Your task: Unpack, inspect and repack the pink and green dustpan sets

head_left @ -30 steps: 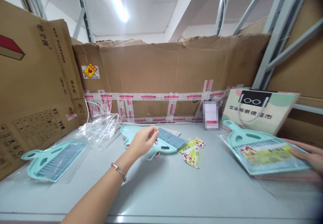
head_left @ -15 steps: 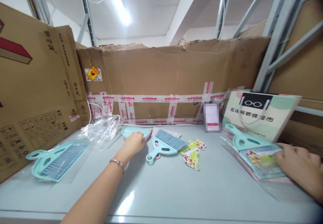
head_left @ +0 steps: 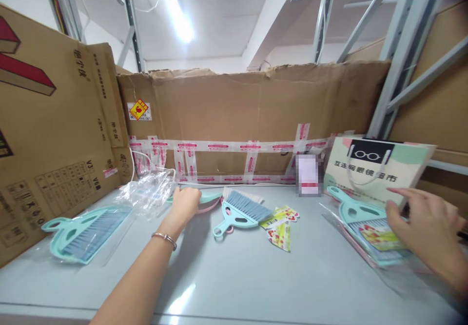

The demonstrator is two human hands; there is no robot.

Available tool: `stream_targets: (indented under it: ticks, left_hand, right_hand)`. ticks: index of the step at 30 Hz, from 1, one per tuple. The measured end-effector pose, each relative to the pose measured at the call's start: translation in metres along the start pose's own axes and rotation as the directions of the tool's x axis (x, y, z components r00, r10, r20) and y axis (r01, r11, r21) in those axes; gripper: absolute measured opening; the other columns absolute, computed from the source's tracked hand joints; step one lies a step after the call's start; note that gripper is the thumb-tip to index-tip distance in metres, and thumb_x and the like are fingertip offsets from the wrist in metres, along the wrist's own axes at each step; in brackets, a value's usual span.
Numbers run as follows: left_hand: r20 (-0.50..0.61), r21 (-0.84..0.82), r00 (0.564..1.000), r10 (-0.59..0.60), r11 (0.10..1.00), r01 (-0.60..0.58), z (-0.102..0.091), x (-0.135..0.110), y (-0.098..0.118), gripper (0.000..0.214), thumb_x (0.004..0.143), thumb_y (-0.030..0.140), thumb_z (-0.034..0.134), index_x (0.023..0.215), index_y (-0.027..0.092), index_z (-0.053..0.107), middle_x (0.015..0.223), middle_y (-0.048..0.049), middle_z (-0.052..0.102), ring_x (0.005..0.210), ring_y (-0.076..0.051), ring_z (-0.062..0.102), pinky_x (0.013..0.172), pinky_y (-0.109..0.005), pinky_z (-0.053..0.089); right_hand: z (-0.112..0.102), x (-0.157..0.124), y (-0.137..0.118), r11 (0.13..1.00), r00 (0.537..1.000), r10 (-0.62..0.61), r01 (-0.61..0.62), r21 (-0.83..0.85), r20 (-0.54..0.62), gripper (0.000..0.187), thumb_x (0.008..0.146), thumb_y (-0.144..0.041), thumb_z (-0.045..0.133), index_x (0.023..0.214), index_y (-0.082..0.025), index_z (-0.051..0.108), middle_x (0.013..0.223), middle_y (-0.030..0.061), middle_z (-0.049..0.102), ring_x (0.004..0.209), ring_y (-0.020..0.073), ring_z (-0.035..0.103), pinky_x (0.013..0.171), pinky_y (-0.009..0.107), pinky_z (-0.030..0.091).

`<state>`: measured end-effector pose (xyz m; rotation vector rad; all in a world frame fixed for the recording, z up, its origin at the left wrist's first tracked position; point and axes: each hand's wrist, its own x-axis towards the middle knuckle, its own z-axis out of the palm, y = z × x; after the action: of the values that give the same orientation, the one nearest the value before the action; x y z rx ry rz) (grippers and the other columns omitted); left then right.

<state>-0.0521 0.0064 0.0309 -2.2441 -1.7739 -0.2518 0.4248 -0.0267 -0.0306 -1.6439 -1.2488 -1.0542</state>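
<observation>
My left hand [head_left: 185,205], a bracelet on its wrist, is closed on the turquoise dustpan [head_left: 212,197], which is tilted up at the back. A pink dustpan [head_left: 211,208] shows beneath it. Just right of these lies a turquoise hand brush [head_left: 243,213], with a second, pale-bristled brush partly hidden under it. Two printed cards [head_left: 280,239] overlap beside the bristles. With fingers spread, my right hand [head_left: 427,230] hovers at the edge of a bagged dustpan-and-brush set [head_left: 365,213] that has a printed card on it.
Another bagged set [head_left: 91,232] lies at the left. Behind it is crumpled clear plastic [head_left: 148,188]. Large cartons [head_left: 234,105] wall the back and left of the grey table [head_left: 234,281]. A paper bag [head_left: 380,169] and a blurred box [head_left: 309,173] stand at the back right.
My left hand has moved slightly left, tilting the turquoise dustpan up off the pink one. My right hand has let go of the bagged set, lifted and opened its fingers.
</observation>
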Motion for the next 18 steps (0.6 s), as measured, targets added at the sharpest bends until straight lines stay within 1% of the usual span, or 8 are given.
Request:
stream_targets:
  ticks: [3,5,7,9,11,13,16,18]
  left_hand:
    - [-0.101,0.043,0.994,0.040,0.998,-0.036,-0.010,-0.003,-0.002,0.026,0.070,0.000,0.040,0.067,0.017,0.059,0.083,-0.0124,0.067,0.086,-0.028,0.058,0.077,-0.041,0.032]
    - [-0.202,0.068,0.971,0.127,0.991,-0.115,-0.014,-0.005,-0.003,0.030,0.072,-0.002,0.037,0.072,0.018,0.060,0.084,-0.0111,0.066,0.089,-0.027,0.056,0.083,-0.046,0.030]
    - [-0.296,0.064,0.918,0.264,0.964,-0.257,-0.018,-0.006,-0.004,0.032,0.075,-0.002,0.035,0.075,0.018,0.060,0.084,-0.0088,0.065,0.092,-0.025,0.055,0.090,-0.049,0.027]
    - [-0.348,0.016,0.851,0.393,0.910,-0.414,-0.020,-0.008,-0.001,0.030,0.080,0.002,0.036,0.077,0.020,0.060,0.086,-0.0067,0.064,0.096,-0.022,0.055,0.097,-0.048,0.023]
    - [-0.374,-0.064,0.794,0.479,0.841,-0.538,-0.022,-0.009,0.005,0.027,0.082,0.007,0.039,0.078,0.021,0.061,0.087,-0.0048,0.065,0.096,-0.020,0.056,0.101,-0.047,0.020]
    - [-0.381,-0.123,0.748,0.543,0.772,-0.623,-0.022,-0.011,0.014,0.027,0.084,0.008,0.039,0.077,0.022,0.062,0.085,-0.0030,0.066,0.097,-0.018,0.058,0.104,-0.046,0.019]
    - [-0.418,-0.060,0.668,0.616,0.715,-0.697,-0.020,-0.013,0.024,0.032,0.086,0.005,0.035,0.079,0.023,0.062,0.079,-0.0012,0.067,0.099,-0.016,0.059,0.105,-0.044,0.023]
    - [-0.497,0.037,0.599,0.628,0.705,-0.708,-0.019,-0.013,0.026,0.030,0.086,0.005,0.037,0.081,0.021,0.061,0.077,-0.0002,0.067,0.099,-0.015,0.059,0.104,-0.044,0.025]
  right_hand:
    - [-0.018,0.022,-0.051,0.975,0.995,-0.058,0.075,0.209,-0.086,0.027,0.077,-0.032,0.042,0.094,-0.019,0.058,0.099,0.0169,0.061,0.099,0.0298,0.053,0.085,0.042,0.037]
    - [-0.022,0.033,-0.088,0.897,0.995,-0.090,0.096,0.432,-0.036,0.024,0.079,-0.032,0.043,0.094,-0.020,0.057,0.096,0.0136,0.061,0.098,0.0270,0.054,0.089,0.042,0.037]
    - [-0.017,0.039,-0.124,0.772,0.985,-0.104,-0.006,0.636,0.135,0.023,0.080,-0.035,0.044,0.093,-0.022,0.057,0.096,0.0105,0.060,0.095,0.0249,0.055,0.086,0.041,0.041]
    - [-0.006,0.042,-0.155,0.622,0.918,-0.107,-0.237,0.746,0.381,0.027,0.077,-0.042,0.050,0.094,-0.023,0.057,0.101,0.0093,0.059,0.097,0.0251,0.055,0.084,0.042,0.043]
    - [0.008,0.042,-0.179,0.441,0.779,-0.144,-0.501,0.744,0.610,0.036,0.071,-0.046,0.058,0.099,-0.024,0.058,0.107,0.0086,0.059,0.101,0.0257,0.055,0.086,0.042,0.043]
    - [0.019,0.041,-0.193,0.279,0.576,-0.309,-0.706,0.651,0.757,0.045,0.068,-0.046,0.064,0.105,-0.024,0.057,0.105,0.0075,0.061,0.099,0.0241,0.056,0.084,0.039,0.044]
    - [0.024,0.034,-0.195,0.219,0.218,-0.615,-0.875,0.431,0.757,0.057,0.066,-0.038,0.071,0.117,-0.022,0.053,0.078,0.0017,0.062,0.072,0.0160,0.059,0.062,0.029,0.046]
    - [0.020,0.027,-0.190,0.184,0.097,-0.674,-0.938,0.293,0.732,0.062,0.064,-0.031,0.074,0.121,-0.021,0.051,0.063,-0.0040,0.055,0.053,0.0089,0.051,0.048,0.022,0.039]
